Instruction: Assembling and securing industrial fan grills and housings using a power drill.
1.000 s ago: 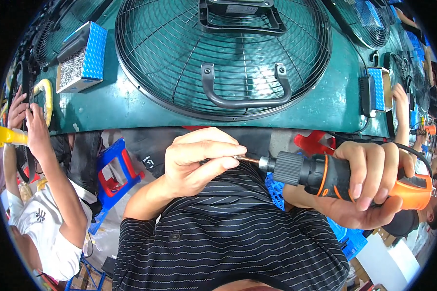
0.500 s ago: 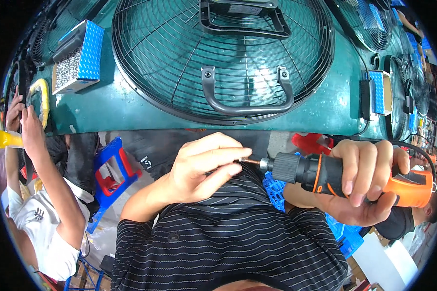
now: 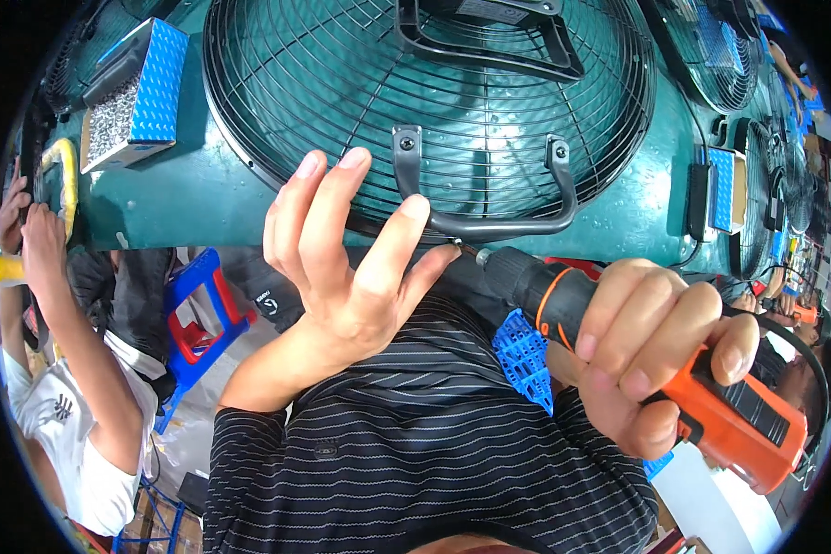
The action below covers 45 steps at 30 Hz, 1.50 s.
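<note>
My right hand [image 3: 660, 346] is wrapped round an orange and black electric screwdriver [image 3: 563, 300], its bit pointing up and left. A small screw [image 3: 457, 243] seems to sit at the bit's tip, at the near rim of a round black wire fan guard [image 3: 342, 92]. My left hand [image 3: 337, 272] is open, fingers spread over the guard's near edge, the thumb tip close to the screw. Just beyond the bit, a curved black handle [image 3: 517, 226] is fixed to the guard by a screw at each end. Whether the screw touches the rim, I cannot tell.
On the green table [image 3: 148, 208], a blue-patterned box of screws [image 3: 157, 88] stands at the left; another blue box [image 3: 725, 189] is at the right. A co-worker's arm [image 3: 88, 342] reaches in at the left. A blue and red stool [image 3: 203, 319] stands below.
The screwdriver has swung, its tip moving up to the guard's near rim. My left hand has gone from pinching at the bit to spread fingers, further forward.
</note>
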Each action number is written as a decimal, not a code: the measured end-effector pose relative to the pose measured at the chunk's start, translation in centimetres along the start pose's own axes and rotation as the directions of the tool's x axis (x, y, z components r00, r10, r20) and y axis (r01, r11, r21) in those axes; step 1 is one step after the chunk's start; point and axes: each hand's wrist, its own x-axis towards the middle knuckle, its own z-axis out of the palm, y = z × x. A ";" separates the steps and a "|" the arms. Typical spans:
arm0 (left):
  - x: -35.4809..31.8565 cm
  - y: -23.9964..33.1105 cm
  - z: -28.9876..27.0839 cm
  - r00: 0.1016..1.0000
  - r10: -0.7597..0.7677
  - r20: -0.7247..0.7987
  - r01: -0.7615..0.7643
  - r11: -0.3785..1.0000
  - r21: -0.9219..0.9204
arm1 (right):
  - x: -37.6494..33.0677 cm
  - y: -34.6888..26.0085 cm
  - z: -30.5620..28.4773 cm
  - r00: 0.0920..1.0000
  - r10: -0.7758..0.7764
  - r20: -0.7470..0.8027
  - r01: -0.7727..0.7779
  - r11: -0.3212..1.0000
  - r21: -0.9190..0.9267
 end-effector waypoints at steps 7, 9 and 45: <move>1.0 -2.1 -0.6 0.997 0.039 0.072 -0.031 0.994 -0.109 | 1.5 0.2 1.0 0.992 0.100 0.079 -0.094 0.993 -0.077; 1.3 -3.2 -1.4 0.982 -0.008 0.187 0.027 0.994 -0.103 | 1.8 0.3 1.7 0.987 0.113 0.115 -0.099 0.988 -0.117; 7.9 -16.1 1.4 0.802 -0.572 0.171 0.437 0.368 -0.821 | -4.9 -2.8 -6.7 0.636 0.589 -0.499 -0.709 0.701 -0.077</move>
